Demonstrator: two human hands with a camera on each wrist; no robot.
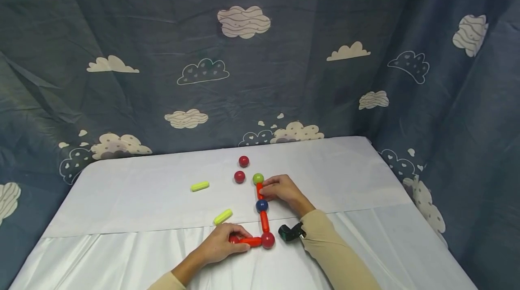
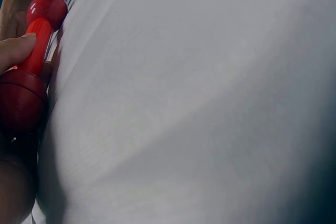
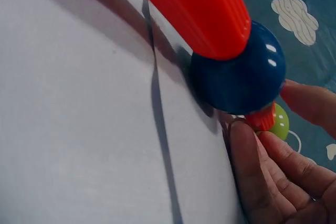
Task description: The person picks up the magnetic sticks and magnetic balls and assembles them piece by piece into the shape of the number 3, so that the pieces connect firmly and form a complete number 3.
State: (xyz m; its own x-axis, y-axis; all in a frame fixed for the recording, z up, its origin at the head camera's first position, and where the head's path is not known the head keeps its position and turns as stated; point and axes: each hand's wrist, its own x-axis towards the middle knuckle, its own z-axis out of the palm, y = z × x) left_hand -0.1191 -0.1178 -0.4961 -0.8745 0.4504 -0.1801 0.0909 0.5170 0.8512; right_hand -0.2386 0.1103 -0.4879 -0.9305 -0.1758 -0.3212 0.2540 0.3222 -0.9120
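Observation:
A chain of balls and red rods lies on the white cloth, bent like an L. Its far arm runs from a green ball (image 1: 257,179) through a blue ball (image 1: 262,206) to a red ball (image 1: 267,240) at the corner. My right hand (image 1: 284,189) pinches the red rod (image 1: 260,189) between the green and blue balls. Another red rod (image 1: 265,221) joins blue ball and corner ball. My left hand (image 1: 221,242) grips the near red rod (image 1: 253,241), thumb along it. At that rod's left end is a second red ball (image 2: 21,103), partly hidden by the fingers from above.
Two loose red balls (image 1: 239,176) sit left of the green ball. Two yellow rods lie apart, one (image 1: 200,186) farther back, the other (image 1: 223,217) just beyond my left hand. A black wrist camera (image 1: 289,232) hangs under the right sleeve. A cloud-patterned curtain (image 1: 284,77) borders the table.

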